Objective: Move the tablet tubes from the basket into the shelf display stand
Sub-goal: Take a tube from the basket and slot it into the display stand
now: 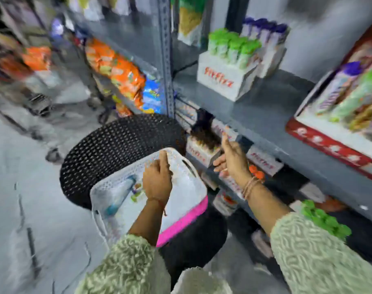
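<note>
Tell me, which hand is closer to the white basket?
Left. The left hand is right over the basket, reaching down inside it. The right hand is off to the side, past the basket's edge, up by the lower shelf.

Bright, heavy motion blur, maybe fisheye.

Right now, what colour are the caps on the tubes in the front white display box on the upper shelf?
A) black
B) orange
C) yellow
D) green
D: the tubes standing in the front white display box on the upper shelf all have bright green caps; the purple-capped ones stand in the box behind it.
</note>
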The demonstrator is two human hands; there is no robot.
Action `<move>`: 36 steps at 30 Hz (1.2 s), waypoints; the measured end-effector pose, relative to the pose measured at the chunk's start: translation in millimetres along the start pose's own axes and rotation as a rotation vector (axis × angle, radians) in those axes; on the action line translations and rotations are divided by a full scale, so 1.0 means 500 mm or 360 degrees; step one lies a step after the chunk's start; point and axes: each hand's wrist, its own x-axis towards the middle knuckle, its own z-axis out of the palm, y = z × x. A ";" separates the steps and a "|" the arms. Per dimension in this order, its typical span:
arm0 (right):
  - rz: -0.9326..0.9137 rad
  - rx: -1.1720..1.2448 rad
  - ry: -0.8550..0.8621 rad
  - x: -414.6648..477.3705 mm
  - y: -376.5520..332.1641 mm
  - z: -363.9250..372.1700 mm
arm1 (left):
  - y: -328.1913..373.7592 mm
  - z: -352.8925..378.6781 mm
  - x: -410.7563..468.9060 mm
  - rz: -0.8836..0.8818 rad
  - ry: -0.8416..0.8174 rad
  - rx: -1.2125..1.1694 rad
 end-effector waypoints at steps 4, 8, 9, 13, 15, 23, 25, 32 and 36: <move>0.0230 -0.0150 -0.0360 0.044 0.091 0.118 | -0.146 -0.015 -0.058 0.0023 0.0021 0.0685; 0.0324 -0.0435 -0.0564 0.093 0.196 0.212 | -0.280 0.018 -0.127 0.0070 -0.0136 0.1033; 0.0371 -0.0483 -0.0576 0.107 0.215 0.234 | -0.300 0.029 -0.140 0.0093 -0.0167 0.1122; 0.0607 -0.0355 -0.0525 0.158 0.260 0.322 | -0.325 0.042 -0.147 0.0120 -0.0269 0.1261; 0.0614 -0.0346 -0.0478 0.169 0.270 0.362 | -0.330 0.043 -0.142 0.0078 -0.0295 0.1282; 0.0637 -0.0541 -0.0277 0.158 0.273 0.375 | -0.320 0.033 -0.143 0.0094 -0.0339 0.1325; 0.0567 -0.0583 -0.0239 0.152 0.267 0.362 | -0.317 0.032 -0.143 0.0087 -0.0359 0.1321; 0.0564 -0.0281 -0.0332 0.154 0.286 0.384 | -0.335 0.034 -0.143 0.0120 -0.0371 0.1288; 0.0591 -0.0268 -0.0374 0.140 0.282 0.373 | -0.342 0.040 -0.143 0.0147 -0.0320 0.1337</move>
